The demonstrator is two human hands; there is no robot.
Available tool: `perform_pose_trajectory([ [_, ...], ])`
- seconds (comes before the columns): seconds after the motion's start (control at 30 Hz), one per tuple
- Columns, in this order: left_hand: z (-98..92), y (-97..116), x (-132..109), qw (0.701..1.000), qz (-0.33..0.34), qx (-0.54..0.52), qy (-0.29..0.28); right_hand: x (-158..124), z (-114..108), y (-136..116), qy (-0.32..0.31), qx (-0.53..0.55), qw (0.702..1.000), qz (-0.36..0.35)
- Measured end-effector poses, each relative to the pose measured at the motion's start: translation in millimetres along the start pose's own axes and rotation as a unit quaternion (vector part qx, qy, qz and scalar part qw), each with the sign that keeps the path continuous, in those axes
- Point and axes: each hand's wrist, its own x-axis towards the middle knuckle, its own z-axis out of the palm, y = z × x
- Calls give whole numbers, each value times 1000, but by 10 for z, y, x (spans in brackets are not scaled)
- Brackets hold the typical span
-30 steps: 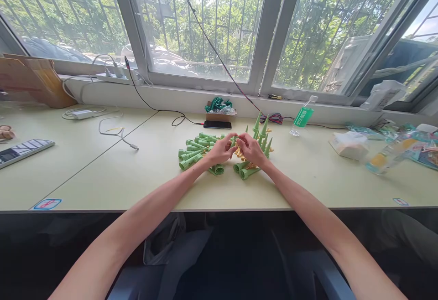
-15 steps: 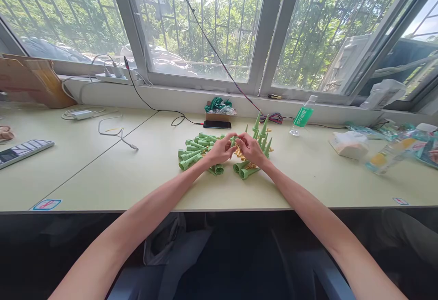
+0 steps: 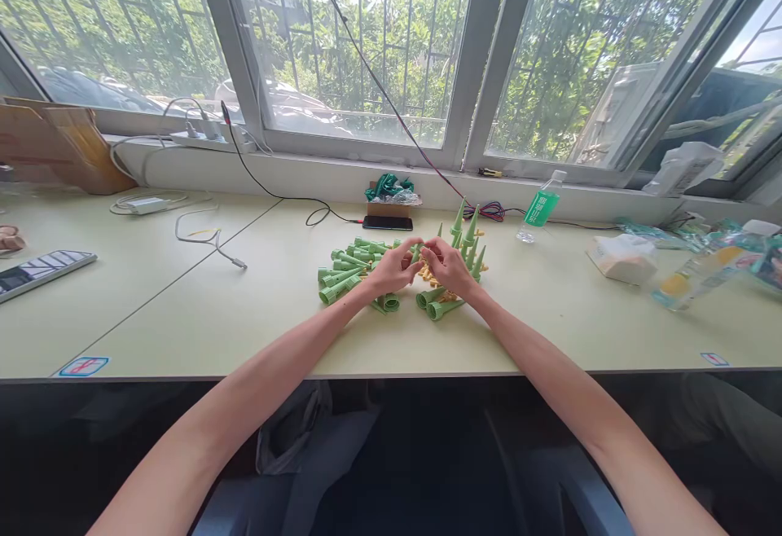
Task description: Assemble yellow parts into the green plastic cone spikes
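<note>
My left hand and my right hand meet fingertip to fingertip over the middle of the pale green table. Both are closed on one small green cone piece held between them. Left of my hands lies a heap of green cones on their sides. Behind my right hand several green cones stand upright, with small yellow parts partly hidden under my fingers. More cones lie just in front of my right wrist.
A black phone and a small box with green stuff sit behind the pile. A green-labelled bottle stands to the right, with a white pack and wrapped items beyond. Cables, a flat tablet-like device and cardboard lie left.
</note>
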Motion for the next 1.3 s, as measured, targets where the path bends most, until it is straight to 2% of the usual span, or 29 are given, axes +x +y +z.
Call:
perform_pose_trajectory([
  [0.77, 2, -33, 12, 1000, 0, 11, 3, 4, 2, -3, 6, -11, 1000, -6],
  [1.3, 23, 69, 27, 988, 24, 132, 79, -4, 18, 49, 18, -6, 1000, 16],
])
